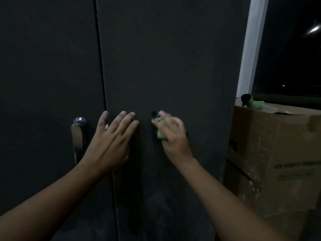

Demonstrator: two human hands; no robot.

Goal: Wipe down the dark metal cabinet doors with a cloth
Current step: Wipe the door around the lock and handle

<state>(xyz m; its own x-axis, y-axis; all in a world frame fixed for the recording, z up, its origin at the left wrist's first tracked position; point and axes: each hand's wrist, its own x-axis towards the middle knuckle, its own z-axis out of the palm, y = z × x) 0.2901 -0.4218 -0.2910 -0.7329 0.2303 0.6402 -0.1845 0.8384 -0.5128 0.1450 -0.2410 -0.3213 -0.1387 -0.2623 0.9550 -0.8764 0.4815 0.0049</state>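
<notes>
Two dark metal cabinet doors fill the view, the left door and the right door, split by a thin vertical seam. My left hand lies flat with straight fingers on the right door, just beside the seam. My right hand holds a green cloth against the right door at mid height; the hand is motion-blurred and covers most of the cloth. A silver lever handle sits on the left door, left of my left hand.
A worn cardboard box stands right of the cabinet, close to its side. On top of it lies a green and black object. Behind it are a white window frame and dark glass.
</notes>
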